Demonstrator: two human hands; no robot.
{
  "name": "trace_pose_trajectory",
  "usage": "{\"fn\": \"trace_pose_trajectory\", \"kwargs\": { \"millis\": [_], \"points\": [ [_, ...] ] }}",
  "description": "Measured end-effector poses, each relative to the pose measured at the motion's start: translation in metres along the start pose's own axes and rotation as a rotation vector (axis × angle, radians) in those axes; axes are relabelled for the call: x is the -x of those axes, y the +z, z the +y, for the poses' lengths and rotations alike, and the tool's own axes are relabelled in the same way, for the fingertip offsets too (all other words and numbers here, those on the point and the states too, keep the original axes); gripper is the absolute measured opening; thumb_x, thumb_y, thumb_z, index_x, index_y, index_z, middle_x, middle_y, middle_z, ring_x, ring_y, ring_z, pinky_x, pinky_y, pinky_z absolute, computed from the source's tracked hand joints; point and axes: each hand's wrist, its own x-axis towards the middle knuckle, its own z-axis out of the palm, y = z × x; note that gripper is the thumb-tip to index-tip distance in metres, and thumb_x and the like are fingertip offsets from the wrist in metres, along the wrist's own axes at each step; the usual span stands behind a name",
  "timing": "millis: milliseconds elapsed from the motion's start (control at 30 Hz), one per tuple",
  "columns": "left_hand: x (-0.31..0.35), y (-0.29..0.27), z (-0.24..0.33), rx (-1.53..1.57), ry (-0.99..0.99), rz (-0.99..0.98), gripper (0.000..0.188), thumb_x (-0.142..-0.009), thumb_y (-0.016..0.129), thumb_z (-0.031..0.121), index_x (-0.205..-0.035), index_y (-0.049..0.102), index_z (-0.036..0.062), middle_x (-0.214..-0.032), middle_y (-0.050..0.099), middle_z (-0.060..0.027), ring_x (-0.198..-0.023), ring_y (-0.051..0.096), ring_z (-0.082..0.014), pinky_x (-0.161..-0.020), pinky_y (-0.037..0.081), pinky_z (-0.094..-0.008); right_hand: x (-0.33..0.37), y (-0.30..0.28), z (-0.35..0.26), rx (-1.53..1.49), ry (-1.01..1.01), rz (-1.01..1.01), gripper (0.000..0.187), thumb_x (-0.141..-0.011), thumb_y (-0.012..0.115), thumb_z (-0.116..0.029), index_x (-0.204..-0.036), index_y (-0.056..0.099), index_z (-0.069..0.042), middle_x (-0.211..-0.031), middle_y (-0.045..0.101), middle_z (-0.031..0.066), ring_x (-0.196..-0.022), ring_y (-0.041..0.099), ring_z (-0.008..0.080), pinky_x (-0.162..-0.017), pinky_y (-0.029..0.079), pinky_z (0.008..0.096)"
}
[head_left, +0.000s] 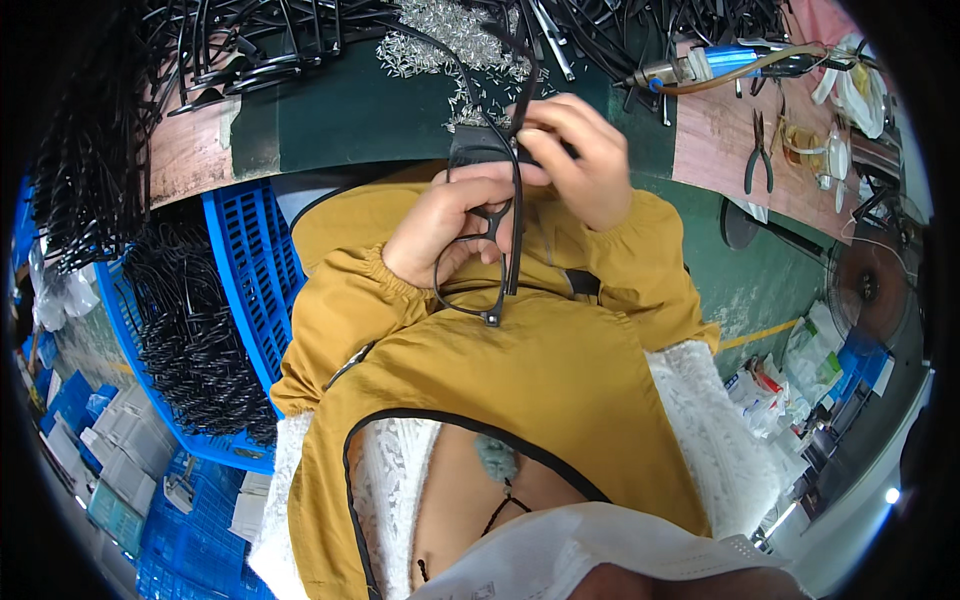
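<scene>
My left hand (pixel 440 228) is closed around a black eyeglass frame (pixel 492 318), which stands on edge in front of my apron. One rim hangs below the fingers, and a long dark temple (pixel 517 225) runs up past them. At the frame's upper end, the fingertips of my right hand (pixel 585 160) pinch a second black temple (pixel 525 95) near the hinge. Whether those fingertips also hold something small cannot be seen. Just beyond both hands, a heap of tiny silvery pins or screws (pixel 435 40) lies on the dark green table mat (pixel 330 125).
Black temples (pixel 270 60) are piled along the table's far side. A blue-banded powered screwdriver (pixel 720 65) with a hose and black-handled pliers (pixel 759 155) lie right. A blue basket (pixel 255 260) full of black parts (pixel 190 340) stands left; a fan (pixel 868 285) is far right.
</scene>
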Motion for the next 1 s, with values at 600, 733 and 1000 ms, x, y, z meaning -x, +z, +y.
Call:
{"fn": "trace_pose_trajectory", "kwargs": {
  "millis": [600,733,1000],
  "points": [
    [-0.011,-0.028,0.004,0.275,0.184,-0.093,0.034,-0.101,0.049,0.024,-0.123,0.060,0.0011,-0.072,0.060,-0.0081,-0.063,0.064,-0.0220,-0.058,0.051,-0.0301,-0.072,-0.056,0.078,-1.259,0.053,0.491,0.037,-0.102,0.061,-0.040,-0.119,0.059,-0.008,-0.085,0.057,0.0031,-0.072,0.055,0.0165,-0.065,0.046,0.0296],
    [-0.007,-0.031,-0.007,0.364,0.118,-0.183,0.025,-0.100,0.047,0.023,-0.107,0.060,0.0037,-0.070,0.057,-0.0078,-0.065,0.060,-0.0236,-0.060,0.050,-0.0323,-0.089,-0.020,0.059,-1.353,0.179,0.561,0.041,-0.102,0.056,-0.055,-0.110,0.057,-0.015,-0.076,0.048,-0.0009,-0.061,0.047,0.0120,-0.052,0.037,0.0257],
    [-0.004,-0.024,-0.033,0.248,-0.219,-0.157,0.028,-0.104,0.054,0.031,-0.109,0.058,0.0039,-0.066,0.055,-0.0059,-0.056,0.058,-0.0198,-0.040,0.033,-0.0249,-0.090,-0.010,0.058,-1.206,0.171,0.631,0.039,-0.103,0.058,-0.052,-0.108,0.056,-0.013,-0.076,0.047,0.0002,-0.059,0.047,0.0127,-0.049,0.038,0.0249]
  ]
}}
